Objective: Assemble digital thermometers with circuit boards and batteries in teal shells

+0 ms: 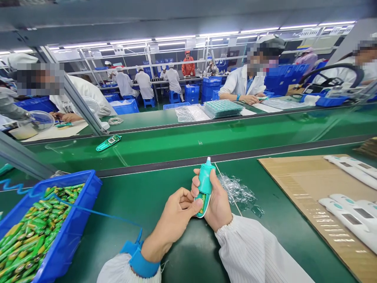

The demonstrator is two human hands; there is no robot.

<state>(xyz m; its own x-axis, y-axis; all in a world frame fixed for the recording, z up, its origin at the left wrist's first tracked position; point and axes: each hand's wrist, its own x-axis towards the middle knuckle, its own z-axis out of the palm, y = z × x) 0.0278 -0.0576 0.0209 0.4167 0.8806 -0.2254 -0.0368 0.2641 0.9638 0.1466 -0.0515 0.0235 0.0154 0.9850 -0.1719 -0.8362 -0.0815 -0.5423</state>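
Note:
My right hand (219, 202) is wrapped round a teal-and-white ear thermometer (205, 181), its white tip pointing away from me. The lower part of its back lies open, showing a green-and-yellow battery (204, 197) in the compartment. With fingers curled, my left hand (176, 212) has its thumb on that battery at the compartment's lower end. A blue strap (144, 261) with a coiled cord circles my left wrist. To the left, a blue bin (72, 232) holds many green-and-yellow batteries (35, 232).
Clear plastic scraps (238, 192) lie right of my hands. White thermometers (350, 216) rest on cardboard (294, 177) at the right. Beyond the table's dark edge, an opened teal device (108, 143) sits on the green belt (176, 137). Co-workers sit across it.

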